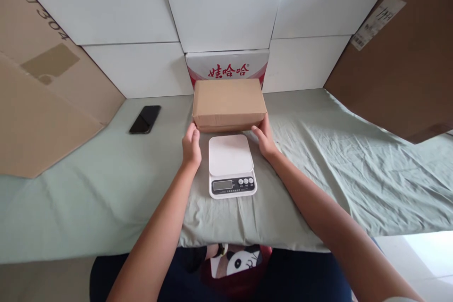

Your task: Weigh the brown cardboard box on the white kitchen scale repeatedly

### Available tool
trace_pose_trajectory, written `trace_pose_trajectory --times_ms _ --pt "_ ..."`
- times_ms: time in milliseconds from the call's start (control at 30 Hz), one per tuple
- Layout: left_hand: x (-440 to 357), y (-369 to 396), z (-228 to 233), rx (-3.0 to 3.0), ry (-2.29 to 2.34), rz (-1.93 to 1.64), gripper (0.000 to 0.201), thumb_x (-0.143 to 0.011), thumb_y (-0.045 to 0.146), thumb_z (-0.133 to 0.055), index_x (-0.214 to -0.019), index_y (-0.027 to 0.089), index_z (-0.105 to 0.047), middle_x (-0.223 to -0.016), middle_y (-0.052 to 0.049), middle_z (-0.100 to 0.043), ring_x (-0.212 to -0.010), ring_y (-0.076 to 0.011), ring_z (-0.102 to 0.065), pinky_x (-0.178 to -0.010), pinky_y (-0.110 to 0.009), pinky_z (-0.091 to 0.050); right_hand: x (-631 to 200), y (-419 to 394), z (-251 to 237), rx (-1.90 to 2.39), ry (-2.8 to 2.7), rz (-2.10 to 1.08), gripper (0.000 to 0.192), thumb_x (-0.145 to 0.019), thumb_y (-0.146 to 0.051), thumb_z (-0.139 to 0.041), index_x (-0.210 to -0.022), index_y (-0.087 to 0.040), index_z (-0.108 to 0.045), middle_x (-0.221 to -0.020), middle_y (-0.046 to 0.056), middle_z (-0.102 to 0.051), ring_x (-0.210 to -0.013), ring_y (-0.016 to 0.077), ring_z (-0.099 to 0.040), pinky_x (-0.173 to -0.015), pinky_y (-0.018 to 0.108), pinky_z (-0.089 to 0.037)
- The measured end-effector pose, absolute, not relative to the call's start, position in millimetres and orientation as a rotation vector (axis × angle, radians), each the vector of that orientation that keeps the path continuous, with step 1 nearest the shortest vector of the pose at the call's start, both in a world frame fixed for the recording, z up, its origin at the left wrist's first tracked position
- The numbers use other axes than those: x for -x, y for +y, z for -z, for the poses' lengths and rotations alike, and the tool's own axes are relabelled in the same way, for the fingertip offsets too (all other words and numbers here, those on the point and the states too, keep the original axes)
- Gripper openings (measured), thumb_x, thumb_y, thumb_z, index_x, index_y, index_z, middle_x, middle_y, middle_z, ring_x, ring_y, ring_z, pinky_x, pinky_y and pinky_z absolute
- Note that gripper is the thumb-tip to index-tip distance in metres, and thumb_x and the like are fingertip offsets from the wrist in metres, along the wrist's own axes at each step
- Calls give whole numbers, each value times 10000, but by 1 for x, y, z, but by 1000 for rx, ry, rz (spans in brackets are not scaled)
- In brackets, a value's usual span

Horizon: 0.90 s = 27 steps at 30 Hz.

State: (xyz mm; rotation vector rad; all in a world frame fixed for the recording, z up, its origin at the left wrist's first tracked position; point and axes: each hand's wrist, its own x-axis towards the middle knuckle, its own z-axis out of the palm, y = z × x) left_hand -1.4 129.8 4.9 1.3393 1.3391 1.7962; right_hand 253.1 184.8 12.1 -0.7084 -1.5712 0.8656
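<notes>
Two hands grip a brown cardboard box: left hand and right hand clasp its near corners, just behind a white kitchen scale.

I count one brown cardboard box, one white kitchen scale, one black phone, one red-and-white carton, two large cardboard sheets, two bare hands

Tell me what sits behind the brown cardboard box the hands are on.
Behind the brown cardboard box stands a white carton with red characters, against the white wall panels. Only its top strip shows; the box hides the rest. The left hand and right hand touch the box's near corners.
</notes>
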Motion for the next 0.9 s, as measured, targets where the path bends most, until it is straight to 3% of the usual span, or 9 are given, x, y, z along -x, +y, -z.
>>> trace_pose_trajectory --times_ms 167,400,900 --pt "-8 83 -15 -1350 1218 -1946 813 -926 801 -503 -1395 164 -694 -1429 -171 -707 -1476 -354 -563 -1237 -460 -433 -269 154 -8 709 -1622 -700 819 -921 -691 -615 -1626 -371 -345 -1637 74 -476 -1586 354 -385 -1349 615 -296" --pt "-19 -5 4 -1353 1211 -1959 819 -930 777 -517 -1469 179 -669 -1476 -184 -684 -1479 -404 -549 -1198 -514 -492 -297 90 6 773 -1623 -704 730 -952 -653 -595 -1609 -431 -368 -1668 30 -432 -1556 350 -412 -1323 631 -333" --pt "-22 -15 12 -1150 1281 -1932 844 -898 833 -504 -1396 184 -711 -1447 -206 -698 -1389 -396 -641 -1172 -553 -511 -297 71 1 774 -1677 -646 754 -976 -634 -569 -1638 -399 -295 -1581 100 -438 -1466 364 -443 -1221 616 -416"
